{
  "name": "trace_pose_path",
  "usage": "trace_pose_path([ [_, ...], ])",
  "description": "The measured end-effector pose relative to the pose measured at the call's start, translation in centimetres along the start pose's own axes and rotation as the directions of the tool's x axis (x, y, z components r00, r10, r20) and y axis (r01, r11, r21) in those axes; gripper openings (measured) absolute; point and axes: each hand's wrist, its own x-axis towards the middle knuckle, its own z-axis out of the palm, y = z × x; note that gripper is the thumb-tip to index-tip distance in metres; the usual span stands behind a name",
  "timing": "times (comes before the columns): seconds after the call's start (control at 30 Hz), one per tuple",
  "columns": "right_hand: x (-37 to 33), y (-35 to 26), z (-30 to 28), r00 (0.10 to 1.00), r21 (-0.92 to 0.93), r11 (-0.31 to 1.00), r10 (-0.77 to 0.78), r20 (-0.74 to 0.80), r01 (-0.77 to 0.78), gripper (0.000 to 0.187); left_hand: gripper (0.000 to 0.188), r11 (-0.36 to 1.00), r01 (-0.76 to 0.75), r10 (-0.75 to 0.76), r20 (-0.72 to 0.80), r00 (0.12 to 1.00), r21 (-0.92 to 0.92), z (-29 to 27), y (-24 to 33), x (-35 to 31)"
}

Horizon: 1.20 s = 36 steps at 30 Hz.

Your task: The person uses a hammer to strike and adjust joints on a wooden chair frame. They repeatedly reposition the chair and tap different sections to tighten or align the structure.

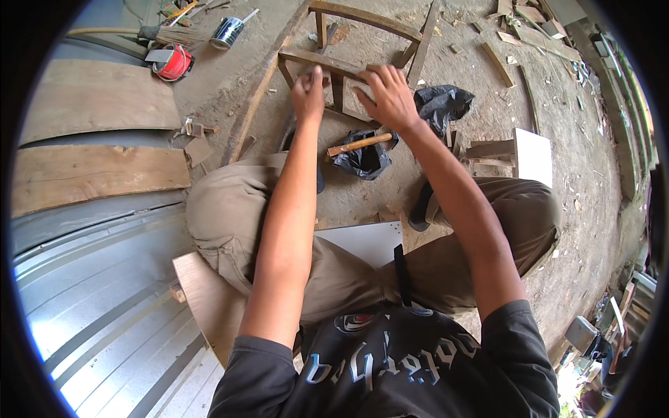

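A brown wooden frame like that of a chair [330, 64] stands on the ground in front of me, its rails joined to long side pieces. My left hand [309, 94] is at the near rail, fingers curled and thumb up; whatever they may pinch is too small to make out. Over the right end of that rail lies my right hand [390, 97], its fingers stretched out and the thumb apart. Below the hands, a wooden-handled hammer [362, 143] rests across a black plastic bag [368, 164]. The hammer's head is hard to see.
Another black bag [446, 106] lies right of the frame. A small stool with a white top [533, 157] stands by my right knee. At left are wooden boards [97, 174], a red container [173, 63], a paint can [227, 33] and a broom [174, 35]. Wood scraps [498, 64] litter the far right.
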Motion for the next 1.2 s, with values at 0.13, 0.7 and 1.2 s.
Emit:
trace_pose_path([
  [0.13, -4.4, -1.7, 2.3, 0.998, 0.243, 0.968, 0.059, 0.012, -0.060, 0.018, 0.033, 0.946, -0.030, 0.013, 0.055, 0.998, 0.322, -2.3, -6.9, -2.6],
  [0.7, -22.9, -1.9, 15.6, 0.537, -0.030, 0.624, 0.694, 0.480, -0.781, 0.029, 0.049, 0.200, -0.266, -0.401, 0.326, 0.856, 0.943, 1.0, -16.3, -13.5],
  [1.2, -21.9, -2.3, 18.2, 0.597, -0.110, 0.678, 0.703, 0.387, -0.727, 0.014, 0.039, 0.367, -0.056, -0.324, 0.184, 0.928, 0.929, 0.4, -18.5, -12.2],
])
